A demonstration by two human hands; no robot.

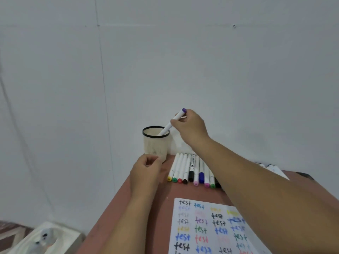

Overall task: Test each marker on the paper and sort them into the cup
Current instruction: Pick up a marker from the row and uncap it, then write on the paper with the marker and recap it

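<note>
— While the right hand (pixel 190 125) lowers a purple-capped marker (pixel 172 121) into the cup (pixel 156 143), what is the left hand (pixel 145 173) doing?

— It sits at the cup's base, centre of frame, fingers curled against the lower wall. The inspector judges this a steadying hold, so that the cup does not tip as the marker enters at a slant. Whether the fingers press the wall or merely touch it cannot be told.

— And the right-hand grip?

— Thumb and fingertips are pinched shut on the upper barrel, just below the cap. The lower end is already inside the rim, leaning against the near right side. Release appears to be the next step.

— Where are the remaining markers?

— A row of markers (pixel 190 169) lies side by side on the table (pixel 165 208), just right of the cup, with coloured caps toward the camera. More lie at right of frame, partly hidden behind the forearm.

— Materials?

— Cup: pale, cylindrical, finely ribbed or meshed wall, black rim band. Markers: smooth white barrels, probably plastic, with rounded coloured caps. Table: matte reddish-brown. The paper (pixel 211 226), lower right, is flat and white, covered with "test" in many colours, which suggests testing is well advanced.
</note>
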